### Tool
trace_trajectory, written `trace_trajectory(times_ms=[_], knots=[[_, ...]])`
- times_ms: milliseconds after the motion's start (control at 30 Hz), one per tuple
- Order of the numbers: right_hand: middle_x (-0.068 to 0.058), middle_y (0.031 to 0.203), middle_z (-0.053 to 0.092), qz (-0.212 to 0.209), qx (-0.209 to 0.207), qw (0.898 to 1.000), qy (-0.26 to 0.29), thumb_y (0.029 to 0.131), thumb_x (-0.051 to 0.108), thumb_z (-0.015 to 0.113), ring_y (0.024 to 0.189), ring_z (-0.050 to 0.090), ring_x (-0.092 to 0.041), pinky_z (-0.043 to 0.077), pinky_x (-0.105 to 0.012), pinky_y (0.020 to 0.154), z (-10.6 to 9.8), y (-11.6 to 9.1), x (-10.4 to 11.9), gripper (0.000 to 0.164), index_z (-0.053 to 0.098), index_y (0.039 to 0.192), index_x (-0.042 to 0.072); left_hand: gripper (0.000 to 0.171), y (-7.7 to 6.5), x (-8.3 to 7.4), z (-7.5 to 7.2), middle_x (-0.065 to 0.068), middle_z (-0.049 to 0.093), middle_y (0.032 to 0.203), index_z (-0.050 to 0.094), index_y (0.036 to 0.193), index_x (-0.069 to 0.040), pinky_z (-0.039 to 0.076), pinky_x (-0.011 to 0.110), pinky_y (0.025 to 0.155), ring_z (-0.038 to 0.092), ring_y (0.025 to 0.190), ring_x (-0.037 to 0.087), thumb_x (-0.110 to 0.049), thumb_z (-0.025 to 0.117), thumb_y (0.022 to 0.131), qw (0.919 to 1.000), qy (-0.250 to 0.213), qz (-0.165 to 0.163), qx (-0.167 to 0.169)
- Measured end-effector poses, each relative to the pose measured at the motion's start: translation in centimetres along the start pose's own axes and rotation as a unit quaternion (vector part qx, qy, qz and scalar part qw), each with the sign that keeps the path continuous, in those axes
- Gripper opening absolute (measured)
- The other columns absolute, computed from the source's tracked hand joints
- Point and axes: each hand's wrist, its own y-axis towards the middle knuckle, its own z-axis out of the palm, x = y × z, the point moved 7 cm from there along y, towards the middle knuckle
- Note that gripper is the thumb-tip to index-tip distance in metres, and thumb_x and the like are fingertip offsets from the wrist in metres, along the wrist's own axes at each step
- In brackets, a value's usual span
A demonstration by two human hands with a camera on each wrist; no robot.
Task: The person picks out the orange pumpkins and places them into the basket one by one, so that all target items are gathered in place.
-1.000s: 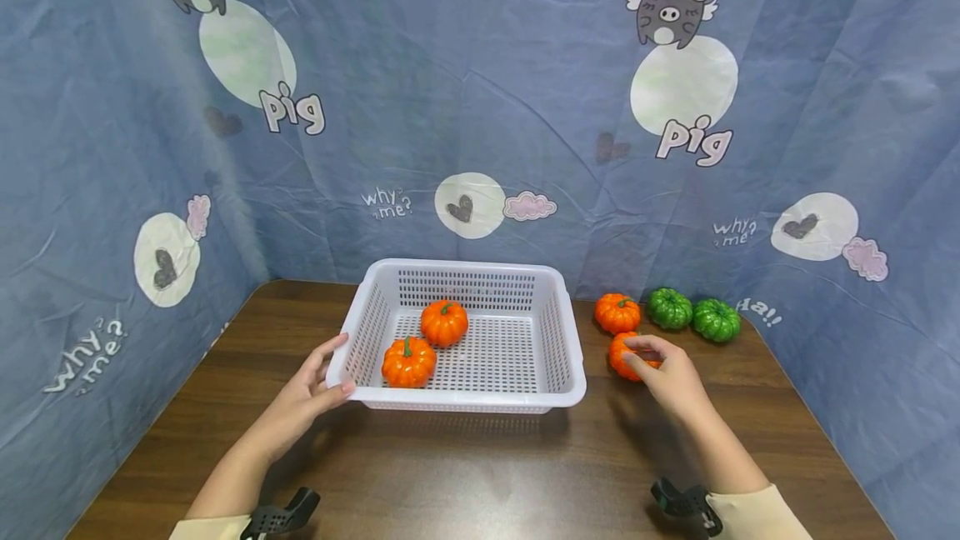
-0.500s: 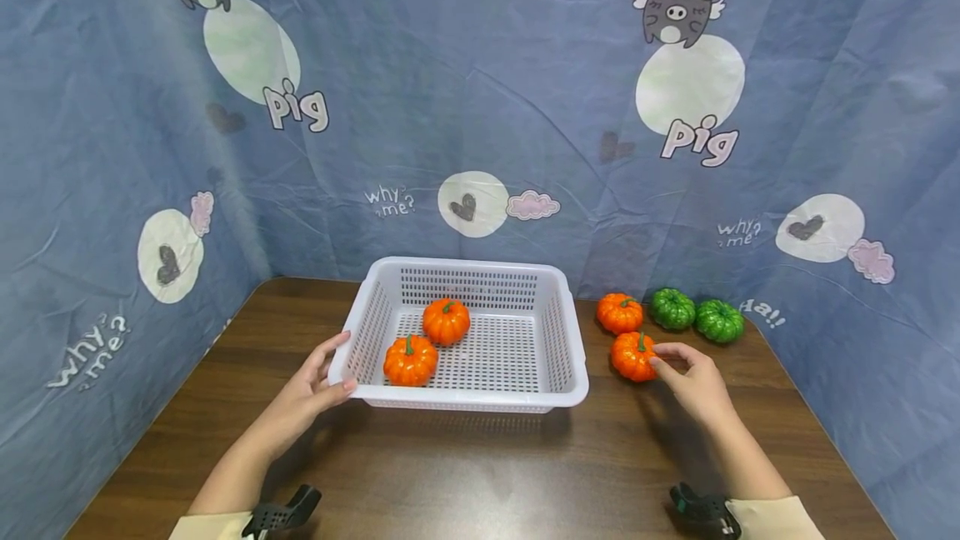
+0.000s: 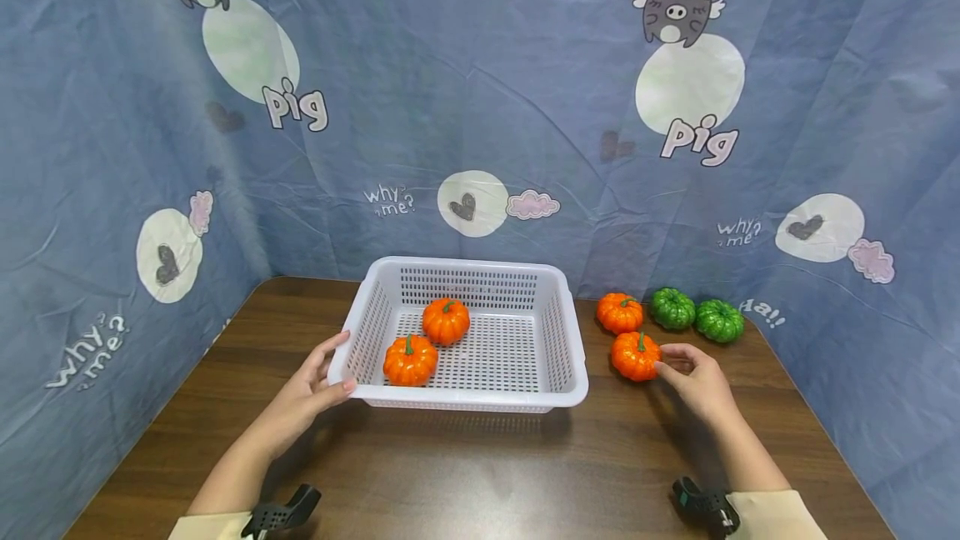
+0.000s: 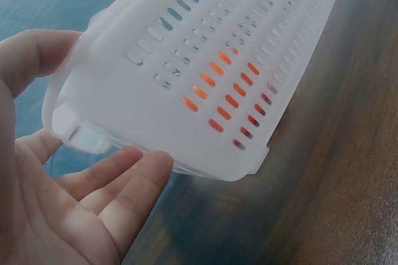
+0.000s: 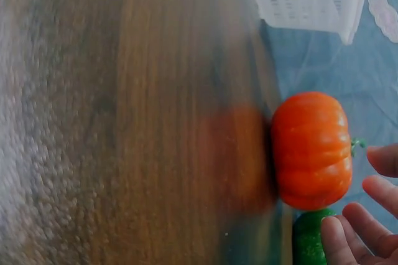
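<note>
My left hand grips the left front corner of a white perforated plastic basket, thumb and fingers set around its rim. Inside, on the left half of the basket floor, sit two small orange pumpkins, one nearer and one farther back. To the right of the basket, another orange pumpkin stands upright on the table, its green stem up. My right hand is at that pumpkin's right side, fingers loosely bent; in the right wrist view the fingertips show a gap from the orange skin.
Behind the right-hand pumpkin, an orange pumpkin and two green pumpkins line the table's back right edge. A blue printed cloth hangs behind and beside the brown wooden table.
My right hand has drawn back to the right from the front orange pumpkin, which it partly covered earlier and which now shows whole. My left hand keeps its grip on the basket.
</note>
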Motion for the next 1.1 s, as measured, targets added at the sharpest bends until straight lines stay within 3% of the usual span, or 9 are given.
trace_trajectory(times_ms=[433,700,1100], knots=[[-0.032,0.131,0.057,0.005,0.037,0.999,0.035,0.093,0.017,0.072,0.117,0.059,-0.044,0.049,-0.019,0.080,1.0,0.8,-0.8,0.053,0.053,0.135,-0.008,0.076,-0.1,-0.1,0.0,0.032,0.033,0.151,0.016,0.158,-0.012,0.050,0.023,0.088,0.053,0.122,0.030,-0.011,0.062,0.097,1.0000,0.000,0.000,0.003],[-0.034,0.140,0.048,0.021,0.064,0.997,0.045,0.091,0.023,0.075,0.123,0.053,-0.047,0.050,-0.044,0.095,2.0,1.0,-0.9,0.069,0.042,0.144,-0.007,0.077,-0.1,-0.1,0.0,0.032,0.033,0.151,0.016,0.158,-0.013,0.050,0.022,0.089,0.053,0.122,0.030,-0.012,0.062,0.097,1.0000,0.003,-0.002,0.001],[-0.034,0.140,0.047,0.029,0.062,0.996,0.054,0.089,0.021,0.078,0.122,0.054,-0.047,0.051,-0.036,0.090,2.6,1.1,-1.0,0.073,0.041,0.145,-0.006,0.076,0.0,0.0,-0.1,0.032,0.038,0.146,0.017,0.158,-0.013,0.050,0.023,0.088,0.058,0.115,0.021,-0.011,0.062,0.097,1.0000,-0.006,-0.002,0.001]])
